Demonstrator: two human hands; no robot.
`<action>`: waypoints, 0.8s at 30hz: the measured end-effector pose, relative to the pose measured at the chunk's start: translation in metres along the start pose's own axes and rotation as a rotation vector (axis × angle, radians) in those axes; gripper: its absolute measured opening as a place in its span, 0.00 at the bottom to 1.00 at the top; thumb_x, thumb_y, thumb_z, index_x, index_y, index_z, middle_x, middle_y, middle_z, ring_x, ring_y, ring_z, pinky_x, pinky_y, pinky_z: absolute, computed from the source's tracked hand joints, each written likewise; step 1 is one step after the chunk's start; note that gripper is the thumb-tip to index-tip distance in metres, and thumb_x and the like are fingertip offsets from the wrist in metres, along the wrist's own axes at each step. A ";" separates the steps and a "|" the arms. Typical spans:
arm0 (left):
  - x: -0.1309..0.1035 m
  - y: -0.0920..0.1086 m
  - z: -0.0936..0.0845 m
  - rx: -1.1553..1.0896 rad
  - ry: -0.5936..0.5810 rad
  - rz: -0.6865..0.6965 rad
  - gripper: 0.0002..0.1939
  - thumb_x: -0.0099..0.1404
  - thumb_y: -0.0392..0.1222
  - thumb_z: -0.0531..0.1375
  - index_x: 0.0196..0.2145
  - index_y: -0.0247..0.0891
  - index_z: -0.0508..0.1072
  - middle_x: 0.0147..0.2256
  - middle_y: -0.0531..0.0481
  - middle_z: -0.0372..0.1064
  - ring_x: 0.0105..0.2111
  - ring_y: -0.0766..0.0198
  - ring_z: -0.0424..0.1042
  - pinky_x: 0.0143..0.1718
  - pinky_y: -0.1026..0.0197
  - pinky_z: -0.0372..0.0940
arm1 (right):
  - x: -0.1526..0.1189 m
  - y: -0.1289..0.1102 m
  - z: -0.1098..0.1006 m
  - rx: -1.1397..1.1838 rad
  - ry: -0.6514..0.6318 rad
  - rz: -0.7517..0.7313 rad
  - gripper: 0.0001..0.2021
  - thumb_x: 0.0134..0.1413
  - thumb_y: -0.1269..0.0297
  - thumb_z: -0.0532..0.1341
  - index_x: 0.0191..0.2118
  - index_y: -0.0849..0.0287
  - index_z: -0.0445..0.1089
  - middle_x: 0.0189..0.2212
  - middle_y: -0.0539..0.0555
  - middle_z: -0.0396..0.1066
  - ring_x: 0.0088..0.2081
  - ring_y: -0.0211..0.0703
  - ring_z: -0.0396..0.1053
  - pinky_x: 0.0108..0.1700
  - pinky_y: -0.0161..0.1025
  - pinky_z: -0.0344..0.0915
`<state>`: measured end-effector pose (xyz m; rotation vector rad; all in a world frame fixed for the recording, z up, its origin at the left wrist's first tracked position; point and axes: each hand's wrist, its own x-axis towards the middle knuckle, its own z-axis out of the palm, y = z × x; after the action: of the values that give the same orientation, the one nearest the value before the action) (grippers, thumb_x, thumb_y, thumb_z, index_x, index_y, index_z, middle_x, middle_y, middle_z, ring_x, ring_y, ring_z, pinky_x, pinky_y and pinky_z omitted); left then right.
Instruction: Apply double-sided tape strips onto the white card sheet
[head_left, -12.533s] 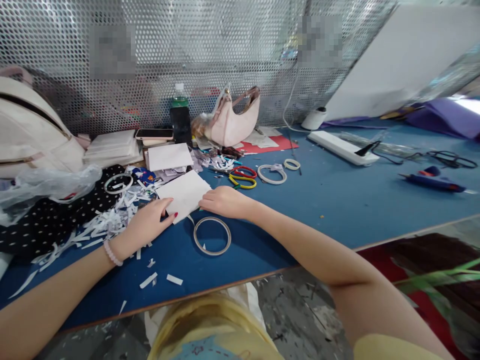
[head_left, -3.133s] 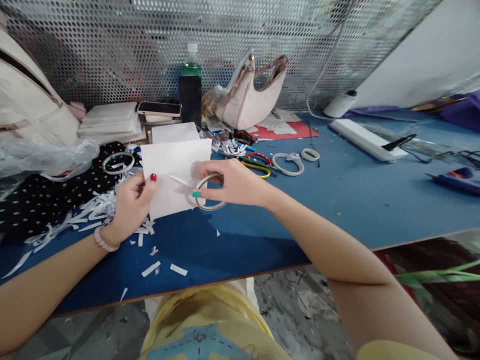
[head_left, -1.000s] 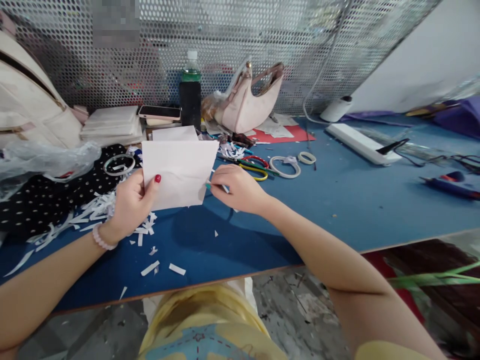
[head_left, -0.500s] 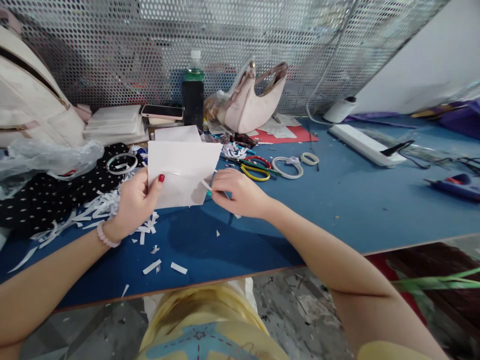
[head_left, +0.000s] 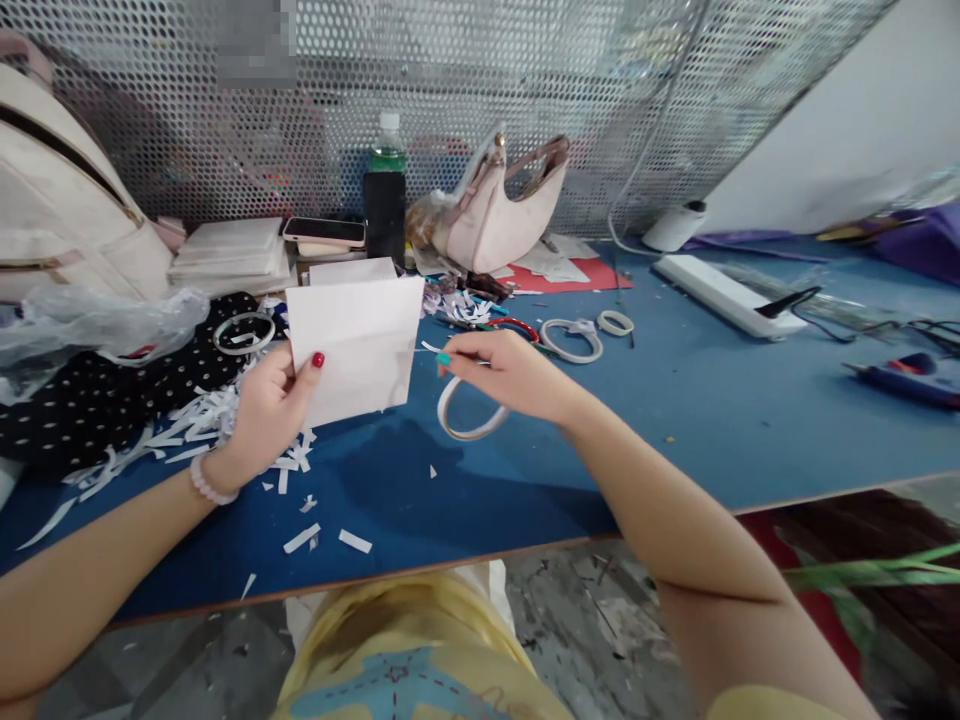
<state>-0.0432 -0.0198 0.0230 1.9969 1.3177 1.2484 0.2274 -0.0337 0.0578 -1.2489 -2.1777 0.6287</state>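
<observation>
Right now I have the left hand (head_left: 266,400) holding a rectangular piece of white paper (head_left: 356,350) by its left side, its fingers clamped on it with the red-nailed thumb across the front. The paper is raised and tilted above the blue desk (head_left: 600,460). To its right, apart from it, the right hand (head_left: 517,375) has its fingers pinched together on a thin roll of white tape (head_left: 443,415), whose ring shows below the hand; my view of its upper edge is blocked by that hand.

Beyond the right hand I see scissors with red handles (head_left: 525,326), partly covered, then a larger white ring (head_left: 574,358) and a small cream ring (head_left: 602,322) lying near each other. Loose white paper strips (head_left: 202,420) lie around my left wrist, beside a black cloth with white dots (head_left: 172,385) that bears another pale ring (head_left: 218,336). Behind the paper I make out a pale stack of flat sheets (head_left: 232,250), a phone in a pink case (head_left: 324,233) and a pale pink handbag (head_left: 517,215)
</observation>
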 end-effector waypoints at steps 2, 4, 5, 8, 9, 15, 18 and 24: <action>-0.003 0.004 0.000 0.031 -0.027 0.008 0.23 0.68 0.58 0.54 0.43 0.34 0.74 0.31 0.47 0.75 0.29 0.60 0.72 0.30 0.62 0.66 | 0.000 0.000 -0.006 -0.045 0.021 0.056 0.13 0.58 0.63 0.52 0.30 0.62 0.71 0.23 0.51 0.67 0.25 0.36 0.58 0.29 0.34 0.53; -0.005 0.008 0.000 0.024 -0.038 0.009 0.22 0.68 0.56 0.54 0.42 0.34 0.75 0.34 0.46 0.76 0.32 0.59 0.73 0.34 0.61 0.68 | -0.001 -0.004 -0.009 -0.103 0.021 0.093 0.13 0.57 0.64 0.53 0.31 0.62 0.73 0.21 0.49 0.64 0.23 0.35 0.56 0.29 0.35 0.51; -0.006 0.010 0.000 0.004 -0.040 0.002 0.22 0.69 0.56 0.54 0.43 0.34 0.75 0.36 0.46 0.76 0.35 0.58 0.74 0.37 0.60 0.68 | -0.001 -0.006 -0.010 -0.120 0.018 0.109 0.13 0.57 0.64 0.53 0.33 0.63 0.75 0.20 0.49 0.63 0.23 0.35 0.55 0.28 0.35 0.51; -0.012 0.012 0.004 -0.108 -0.060 -0.056 0.22 0.68 0.58 0.55 0.45 0.36 0.75 0.40 0.45 0.77 0.40 0.55 0.75 0.44 0.57 0.69 | -0.003 -0.010 -0.012 -0.118 0.011 0.159 0.15 0.56 0.64 0.53 0.39 0.64 0.76 0.19 0.48 0.61 0.22 0.34 0.53 0.27 0.35 0.49; -0.015 0.012 0.007 -0.165 -0.072 -0.093 0.23 0.68 0.59 0.56 0.46 0.36 0.75 0.41 0.45 0.77 0.41 0.54 0.75 0.44 0.56 0.69 | -0.004 -0.010 -0.014 -0.114 0.006 0.180 0.16 0.56 0.64 0.53 0.41 0.65 0.76 0.18 0.47 0.59 0.21 0.34 0.52 0.26 0.35 0.49; -0.033 0.007 0.025 -0.599 -0.222 -0.358 0.26 0.66 0.57 0.59 0.53 0.36 0.69 0.48 0.42 0.75 0.44 0.51 0.76 0.43 0.53 0.73 | -0.006 0.006 -0.025 -0.063 -0.237 0.268 0.14 0.55 0.63 0.54 0.44 0.63 0.70 0.15 0.43 0.56 0.19 0.33 0.50 0.24 0.34 0.48; -0.038 0.007 0.030 -0.618 -0.253 -0.419 0.33 0.65 0.55 0.60 0.62 0.38 0.58 0.53 0.40 0.72 0.48 0.50 0.75 0.45 0.51 0.73 | -0.006 0.017 -0.026 0.086 -0.383 0.267 0.11 0.54 0.61 0.55 0.37 0.61 0.69 0.17 0.43 0.54 0.20 0.32 0.50 0.24 0.33 0.48; -0.042 0.008 0.025 -0.284 -0.375 -0.239 0.42 0.69 0.54 0.55 0.69 0.43 0.35 0.68 0.36 0.48 0.63 0.48 0.59 0.59 0.45 0.64 | -0.008 0.026 -0.019 0.193 -0.494 0.373 0.09 0.51 0.64 0.57 0.39 0.59 0.63 0.18 0.42 0.56 0.22 0.34 0.54 0.24 0.32 0.51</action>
<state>-0.0239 -0.0578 -0.0022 1.7109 1.0879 0.8462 0.2594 -0.0264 0.0532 -1.5268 -2.1941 1.3925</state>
